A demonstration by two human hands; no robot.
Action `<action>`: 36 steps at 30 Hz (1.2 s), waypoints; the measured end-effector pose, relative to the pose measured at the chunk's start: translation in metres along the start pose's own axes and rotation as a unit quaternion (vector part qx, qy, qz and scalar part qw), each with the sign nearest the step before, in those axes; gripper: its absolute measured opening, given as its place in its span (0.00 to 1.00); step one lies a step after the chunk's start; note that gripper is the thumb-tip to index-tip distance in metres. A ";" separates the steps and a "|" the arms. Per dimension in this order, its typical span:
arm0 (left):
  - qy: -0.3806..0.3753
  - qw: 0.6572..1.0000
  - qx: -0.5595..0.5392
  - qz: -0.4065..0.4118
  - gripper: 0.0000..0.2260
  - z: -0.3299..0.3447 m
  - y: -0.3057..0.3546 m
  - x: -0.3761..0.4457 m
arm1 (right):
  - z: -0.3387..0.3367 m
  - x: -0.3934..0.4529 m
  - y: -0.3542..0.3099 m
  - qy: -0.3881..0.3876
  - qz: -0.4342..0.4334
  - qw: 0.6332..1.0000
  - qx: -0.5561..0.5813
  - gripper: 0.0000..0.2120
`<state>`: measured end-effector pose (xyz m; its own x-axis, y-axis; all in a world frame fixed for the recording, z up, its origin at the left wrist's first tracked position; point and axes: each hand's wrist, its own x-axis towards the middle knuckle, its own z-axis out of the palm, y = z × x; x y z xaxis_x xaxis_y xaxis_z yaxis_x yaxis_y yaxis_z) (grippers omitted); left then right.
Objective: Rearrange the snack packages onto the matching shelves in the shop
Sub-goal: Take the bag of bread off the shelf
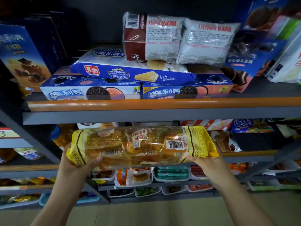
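Observation:
A long yellow bread package [140,145] with a clear middle and a barcode is held level in front of the shelves, just below the orange-edged shelf [162,103]. My left hand [73,165] grips its left end from below, thumb on the front. At the other end my right hand [206,162] grips it the same way. On that shelf lie two blue cookie boxes [91,90], a blue wafer pack [130,72] on top of them, and two white bags [179,38] stacked highest.
Blue boxes [21,56] stand at the shelf's left and more boxes [263,35] at its right. Lower shelves hold wafer packs [224,141], bottles [31,153] and white trays of small snacks [171,174]. A grey upright post [40,147] slants at the left. Tiled floor lies below.

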<state>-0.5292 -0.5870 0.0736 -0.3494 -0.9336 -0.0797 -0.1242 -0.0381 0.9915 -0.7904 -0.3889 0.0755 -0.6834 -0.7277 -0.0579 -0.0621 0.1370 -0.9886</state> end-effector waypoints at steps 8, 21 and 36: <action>-0.151 0.986 0.041 -0.065 0.20 0.086 -0.002 -0.026 | -0.091 -0.060 0.013 0.138 0.028 0.987 0.074 0.21; -0.452 0.890 0.057 -0.020 0.20 0.409 0.013 -0.194 | -0.321 -0.292 0.102 0.448 0.028 0.891 0.067 0.33; -0.617 0.783 0.079 -0.007 0.31 0.692 0.027 -0.352 | -0.554 -0.379 0.113 0.642 0.067 0.744 0.172 0.40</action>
<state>-1.0518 -0.0125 0.0578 -0.9663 0.1242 -0.2256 -0.2154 0.0904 0.9723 -0.9414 0.2752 0.0625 -0.8125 0.5487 -0.1969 0.1082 -0.1899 -0.9758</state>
